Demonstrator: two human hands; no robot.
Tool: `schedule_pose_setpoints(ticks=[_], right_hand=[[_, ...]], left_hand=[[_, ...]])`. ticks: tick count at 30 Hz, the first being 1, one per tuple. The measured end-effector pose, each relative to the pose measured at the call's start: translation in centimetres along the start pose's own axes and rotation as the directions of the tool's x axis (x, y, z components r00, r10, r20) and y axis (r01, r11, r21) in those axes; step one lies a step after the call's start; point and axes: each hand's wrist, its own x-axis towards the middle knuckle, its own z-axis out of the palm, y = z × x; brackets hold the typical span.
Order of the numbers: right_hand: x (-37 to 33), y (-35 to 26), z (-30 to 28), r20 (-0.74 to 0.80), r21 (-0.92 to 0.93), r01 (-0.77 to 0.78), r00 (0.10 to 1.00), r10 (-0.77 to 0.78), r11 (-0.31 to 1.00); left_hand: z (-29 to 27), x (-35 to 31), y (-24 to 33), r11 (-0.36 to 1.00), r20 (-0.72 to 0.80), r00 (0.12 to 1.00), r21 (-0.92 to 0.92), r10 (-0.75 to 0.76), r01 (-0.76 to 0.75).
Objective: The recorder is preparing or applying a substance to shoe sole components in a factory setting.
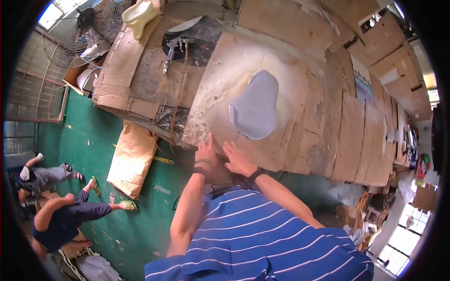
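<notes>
A grey bicycle saddle cover (258, 105) lies on a square sheet of cardboard (213, 112) coated with pale dried spray. My left hand (205, 153) is at the near edge of that sheet, fingers stretched forward and holding nothing. Beside it, my right hand (239, 160) rests by the same edge, fingers apart, just short of the grey cover. Neither hand touches the cover. Farther left on the table, a metal spray gun (177, 46) with a brown hose (180, 93) lies over a dark stained patch.
A pale yellow saddle-shaped piece (139, 16) sits at the table's far left, near a large wire-caged fan (86, 23). Layered cardboard (347, 126) covers the table to the right. A brown paper sack (132, 161) lies on the green floor. Two people sit at lower left.
</notes>
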Motion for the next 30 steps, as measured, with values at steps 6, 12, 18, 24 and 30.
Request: schedule_pose_setpoints(ticks=[6, 12, 18, 24, 30], right_hand=[[-0.7, -3.8, -4.0, -0.188, 0.144, -0.098, 0.974, 0.124, 0.985], [3.1, -0.5, 0.0, -0.073, -0.007, -0.260, 0.963, 0.259, 0.966], [4.6, -2.5, 1.5, -0.107, -0.204, -0.401, 0.916, 0.387, 0.893], [4.8, -1.9, 1.6, -0.118, -0.225, -0.462, 0.887, 0.447, 0.858], [5.4, -2.6, 1.1, -0.116, -0.251, -0.464, 0.886, 0.449, 0.850]], left_hand=[[0.5, -2.1, 1.1, 0.997, 0.020, 1.000, -0.071, 0.013, -0.012], [0.6, -2.7, 0.6, 0.996, 0.000, 1.000, -0.083, 0.016, -0.016], [-1.5, -3.7, -0.2, 0.974, 0.002, 0.999, -0.224, 0.037, -0.036], [-7.2, -6.7, 1.4, 0.977, -0.091, 0.983, -0.125, 0.160, -0.170], [-7.0, 0.7, 0.9, 0.992, 0.042, 0.997, 0.106, 0.057, -0.061]])
